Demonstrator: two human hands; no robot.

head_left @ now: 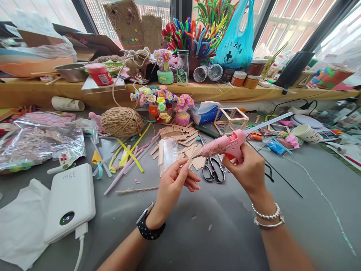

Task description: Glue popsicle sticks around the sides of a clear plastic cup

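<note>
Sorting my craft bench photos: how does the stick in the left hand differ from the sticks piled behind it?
The held craft stick is single, lifted, tilted toward the glue gun nozzle; the stick pile lies loose and flat on the table. Both look like plain wood.

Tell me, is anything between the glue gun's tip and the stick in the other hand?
Nothing visible. The glue gun in the right hand points its nozzle straight at the stick held by the left hand.

A pink glue gun, nozzle pointing left, touches a thin, tilted wooden stick.
</note>
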